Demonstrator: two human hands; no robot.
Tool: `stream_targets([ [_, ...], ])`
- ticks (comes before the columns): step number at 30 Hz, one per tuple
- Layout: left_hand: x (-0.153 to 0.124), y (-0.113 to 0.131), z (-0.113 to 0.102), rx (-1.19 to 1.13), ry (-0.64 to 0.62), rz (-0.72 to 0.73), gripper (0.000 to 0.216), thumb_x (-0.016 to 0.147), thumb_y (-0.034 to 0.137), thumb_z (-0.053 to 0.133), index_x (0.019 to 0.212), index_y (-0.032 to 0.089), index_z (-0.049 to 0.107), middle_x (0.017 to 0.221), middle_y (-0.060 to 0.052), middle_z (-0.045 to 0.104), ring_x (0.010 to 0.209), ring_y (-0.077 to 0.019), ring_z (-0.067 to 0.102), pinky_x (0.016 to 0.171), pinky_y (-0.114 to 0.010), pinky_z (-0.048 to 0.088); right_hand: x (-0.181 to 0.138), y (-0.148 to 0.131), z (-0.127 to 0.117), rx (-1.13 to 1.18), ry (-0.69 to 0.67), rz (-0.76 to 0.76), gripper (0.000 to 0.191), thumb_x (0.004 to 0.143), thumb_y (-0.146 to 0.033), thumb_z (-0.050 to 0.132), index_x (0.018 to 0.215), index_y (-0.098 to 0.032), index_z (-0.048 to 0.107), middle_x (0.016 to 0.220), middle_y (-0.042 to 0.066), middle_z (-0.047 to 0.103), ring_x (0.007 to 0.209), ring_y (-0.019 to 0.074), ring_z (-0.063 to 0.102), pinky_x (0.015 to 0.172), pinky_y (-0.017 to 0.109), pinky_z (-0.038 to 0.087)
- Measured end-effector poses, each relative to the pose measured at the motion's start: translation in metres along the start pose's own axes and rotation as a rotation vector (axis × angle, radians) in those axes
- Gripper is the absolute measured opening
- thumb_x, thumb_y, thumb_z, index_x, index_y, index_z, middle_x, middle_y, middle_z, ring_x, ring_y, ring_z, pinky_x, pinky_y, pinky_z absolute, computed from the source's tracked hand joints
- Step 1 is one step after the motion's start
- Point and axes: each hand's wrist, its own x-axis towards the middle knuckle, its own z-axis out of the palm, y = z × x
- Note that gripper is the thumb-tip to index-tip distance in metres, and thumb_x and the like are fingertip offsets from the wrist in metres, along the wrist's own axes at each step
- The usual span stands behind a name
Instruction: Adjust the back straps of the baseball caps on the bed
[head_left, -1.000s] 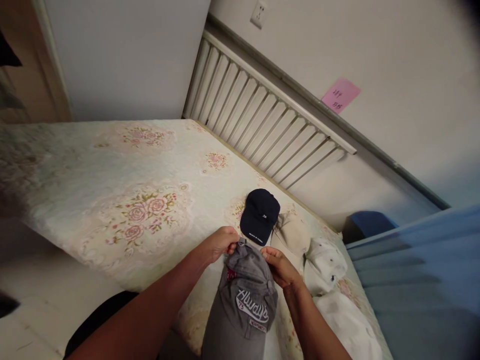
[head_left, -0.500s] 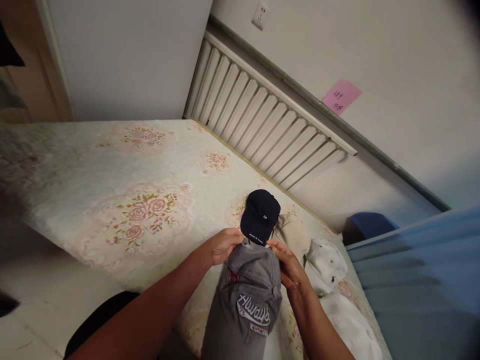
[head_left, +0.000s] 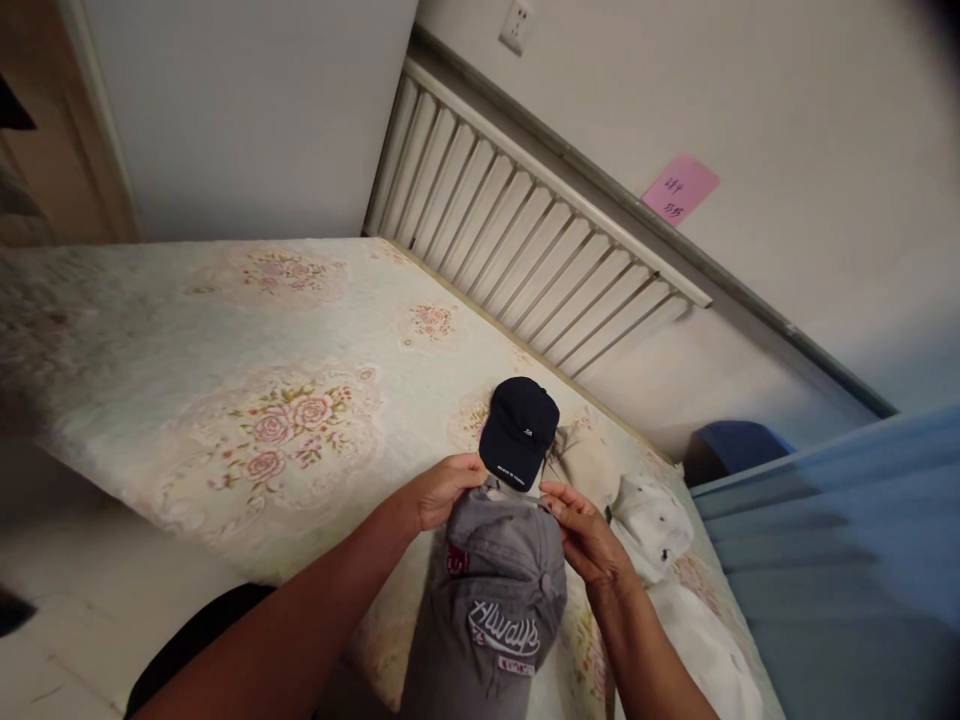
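Pinching one grey cap (head_left: 495,600): left hand (head_left: 442,490), right hand (head_left: 589,540); one navy cap (head_left: 520,430).

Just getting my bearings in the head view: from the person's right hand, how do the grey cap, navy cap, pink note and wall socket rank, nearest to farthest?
1. grey cap, pinched by the right hand itself.
2. navy cap, just beyond, on the bed.
3. pink note, high up, to the right.
4. wall socket, farthest, at the view's top edge.
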Motion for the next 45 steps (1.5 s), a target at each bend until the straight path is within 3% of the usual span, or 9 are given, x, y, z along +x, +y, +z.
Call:
stream_targets([
  [6, -0.001, 0.003, 0.002, -0.105, -0.011, 0.015, 0.028, 0.063, 0.028, 0.071, 0.067, 0.017, 0.046, 0.06, 0.004, 0.049, 0.052, -0.0076, 0.045, 0.052, -0.022, 0.03, -0.012, -0.002, 0.002, -0.132, -0.219, 0.081, 0.047, 0.061, -0.015, 0.079, 0.106, -0.02, 0.066, 0.08, 0.001, 0.07, 0.065, 0.0114, 0.064, 0.06, 0.021, 0.047],
  [11, -0.001, 0.003, 0.003, -0.135, 0.017, 0.009, 0.029, 0.062, 0.027, 0.072, 0.066, 0.016, 0.045, 0.059, 0.004, 0.05, 0.052, -0.0081, 0.048, 0.052, -0.022, 0.031, -0.018, -0.001, 0.011, -0.258, -0.284, 0.15, 0.049, 0.065, -0.016, 0.078, 0.112, -0.019, 0.063, 0.089, 0.007, 0.072, 0.079, 0.018, 0.067, 0.077, 0.033, 0.049],
  [14, -0.002, 0.004, 0.003, -0.127, 0.011, -0.002, 0.028, 0.062, 0.027, 0.072, 0.067, 0.016, 0.047, 0.059, 0.004, 0.05, 0.052, -0.0081, 0.048, 0.053, -0.022, 0.031, -0.02, -0.002, 0.015, -0.278, -0.237, 0.16, 0.043, 0.065, -0.017, 0.078, 0.106, -0.018, 0.065, 0.085, 0.006, 0.072, 0.075, 0.0163, 0.067, 0.074, 0.03, 0.049],
  [18, -0.003, 0.004, 0.006, -0.113, 0.009, -0.004, 0.028, 0.061, 0.026, 0.073, 0.066, 0.016, 0.047, 0.058, 0.004, 0.05, 0.051, -0.0075, 0.046, 0.052, -0.022, 0.029, -0.016, -0.006, 0.015, -0.158, -0.085, 0.021, 0.041, 0.065, -0.019, 0.078, 0.103, -0.019, 0.065, 0.075, 0.001, 0.07, 0.064, 0.0109, 0.063, 0.063, 0.021, 0.046],
  [21, -0.002, 0.002, 0.009, -0.11, 0.016, -0.023, 0.027, 0.06, 0.026, 0.072, 0.067, 0.016, 0.048, 0.057, 0.005, 0.05, 0.05, -0.0072, 0.045, 0.052, -0.022, 0.028, -0.013, -0.009, 0.014, -0.024, 0.04, -0.068, 0.042, 0.062, -0.019, 0.079, 0.101, -0.02, 0.065, 0.076, 0.0, 0.07, 0.067, 0.0122, 0.063, 0.066, 0.023, 0.048],
  [24, -0.001, -0.003, 0.01, -0.085, 0.039, -0.037, 0.026, 0.059, 0.026, 0.071, 0.067, 0.016, 0.048, 0.056, 0.005, 0.049, 0.049, -0.007, 0.044, 0.051, -0.022, 0.026, -0.011, -0.01, 0.014, 0.07, 0.101, -0.058, 0.038, 0.062, -0.019, 0.076, 0.098, -0.021, 0.065, 0.078, 0.001, 0.07, 0.068, 0.0146, 0.064, 0.067, 0.026, 0.049],
  [34, 0.004, -0.008, 0.009, -0.175, 0.098, 0.013, 0.026, 0.059, 0.026, 0.071, 0.066, 0.016, 0.048, 0.058, 0.003, 0.053, 0.053, -0.0098, 0.051, 0.054, -0.023, 0.033, -0.007, -0.004, 0.01, 0.037, 0.151, -0.023, 0.02, 0.07, -0.029, 0.074, 0.086, -0.02, 0.067, 0.064, 0.0, 0.065, 0.056, 0.0123, 0.06, 0.056, 0.023, 0.048],
  [45, 0.003, -0.009, 0.009, -0.217, 0.082, 0.038, 0.026, 0.059, 0.025, 0.073, 0.071, 0.015, 0.052, 0.061, 0.002, 0.056, 0.055, -0.0104, 0.053, 0.056, -0.023, 0.036, 0.0, -0.007, 0.006, -0.117, 0.082, 0.032, 0.031, 0.066, -0.034, 0.078, 0.091, -0.018, 0.068, 0.065, 0.0, 0.065, 0.054, 0.01, 0.057, 0.054, 0.021, 0.043],
])
